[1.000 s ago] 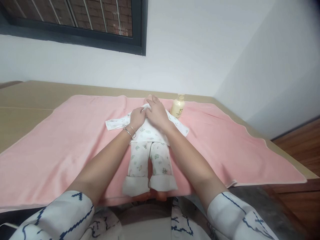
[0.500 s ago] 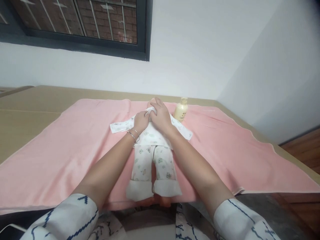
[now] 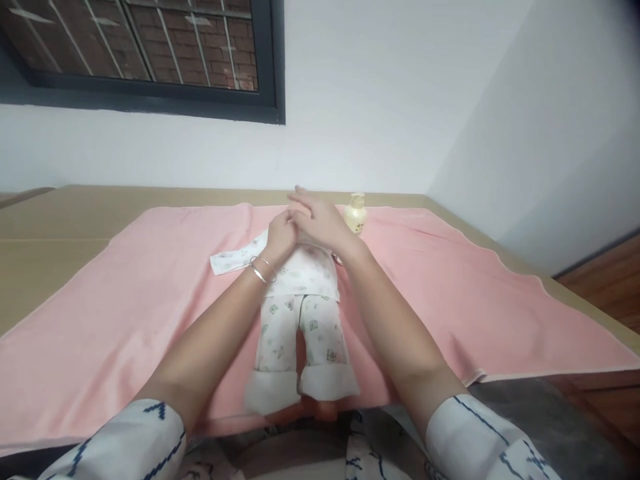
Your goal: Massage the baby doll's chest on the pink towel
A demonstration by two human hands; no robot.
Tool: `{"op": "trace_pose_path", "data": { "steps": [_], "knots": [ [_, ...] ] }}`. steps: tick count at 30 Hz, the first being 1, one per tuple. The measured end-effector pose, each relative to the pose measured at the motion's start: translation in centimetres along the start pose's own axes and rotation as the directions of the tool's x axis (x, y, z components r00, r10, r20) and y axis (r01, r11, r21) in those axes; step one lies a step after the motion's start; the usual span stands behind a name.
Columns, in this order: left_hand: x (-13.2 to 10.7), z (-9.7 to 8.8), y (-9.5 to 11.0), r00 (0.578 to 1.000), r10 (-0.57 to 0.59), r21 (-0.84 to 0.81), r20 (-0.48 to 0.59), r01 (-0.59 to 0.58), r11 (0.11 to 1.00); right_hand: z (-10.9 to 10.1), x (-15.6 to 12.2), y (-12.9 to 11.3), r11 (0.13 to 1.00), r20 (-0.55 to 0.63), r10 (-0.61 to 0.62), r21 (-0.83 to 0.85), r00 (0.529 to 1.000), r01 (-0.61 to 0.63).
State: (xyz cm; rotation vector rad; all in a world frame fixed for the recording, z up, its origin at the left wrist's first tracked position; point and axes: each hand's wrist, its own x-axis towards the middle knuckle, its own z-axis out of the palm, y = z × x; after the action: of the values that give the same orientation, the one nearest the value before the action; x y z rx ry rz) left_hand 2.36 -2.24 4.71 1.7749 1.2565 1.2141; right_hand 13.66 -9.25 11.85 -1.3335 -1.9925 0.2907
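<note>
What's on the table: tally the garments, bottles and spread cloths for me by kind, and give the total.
Garments: 2 (patterned top, patterned trousers)
Bottles: 1 (pale yellow bottle)
Spread cloths: 1 (pink cloth)
Total: 4

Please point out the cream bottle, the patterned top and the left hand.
Cream bottle [image 3: 355, 217], head view: middle of its body.
Patterned top [image 3: 307, 271], head view: front, above the hem.
Left hand [image 3: 281, 235], head view: back of the hand.
</note>
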Motion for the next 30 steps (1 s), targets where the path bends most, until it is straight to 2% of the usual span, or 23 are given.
{"op": "trace_pose_path", "data": {
  "steps": [3,6,10,13,15,19,23,27,30],
  "knots": [
    [0.9,2.0,2.2,0.998,-0.039,-0.234,0.048,0.049,0.971,-2.0,0.9,1.2,0.997,-0.156,0.077,0.042,0.985,-0.071],
    [2.5,3.7,3.7,0.98,-0.124,-0.447,0.156,0.182,0.876,-3.5,2.0,3.1,0.998,-0.217,0.058,-0.018,0.974,-0.063],
    [4.5,4.6,5.3,0.915,-0.228,-0.617,0.334,0.394,0.681,-5.5,2.8,5.9,0.997,-0.297,0.008,-0.073,0.955,-0.031],
    [5.4,4.5,6.7,0.863,-0.275,-0.671,0.424,0.504,0.544,-6.9,3.2,7.7,0.994,-0.36,0.085,-0.034,0.929,-0.104],
    [5.8,4.4,7.4,0.825,-0.311,-0.679,0.472,0.566,0.468,-7.4,3.5,8.7,0.982,-0.361,0.175,-0.006,0.916,-0.19],
    [6.3,4.4,8.2,0.74,-0.391,-0.663,0.547,0.668,0.338,-7.5,4.2,10.2,0.947,-0.283,0.301,-0.023,0.91,-0.321],
    [6.2,4.7,8.5,0.678,-0.415,-0.656,0.607,0.722,0.22,-7.0,4.3,11.5,0.937,-0.226,0.305,-0.105,0.925,-0.335],
    [6.3,5.0,8.9,0.668,-0.375,-0.676,0.643,0.725,0.132,-6.0,3.2,12.1,0.931,-0.188,0.258,-0.216,0.948,-0.296],
    [6.7,5.1,8.7,0.67,-0.325,-0.687,0.667,0.723,0.08,-4.4,2.3,12.0,0.915,-0.185,0.222,-0.301,0.958,-0.27]
  ]
}}
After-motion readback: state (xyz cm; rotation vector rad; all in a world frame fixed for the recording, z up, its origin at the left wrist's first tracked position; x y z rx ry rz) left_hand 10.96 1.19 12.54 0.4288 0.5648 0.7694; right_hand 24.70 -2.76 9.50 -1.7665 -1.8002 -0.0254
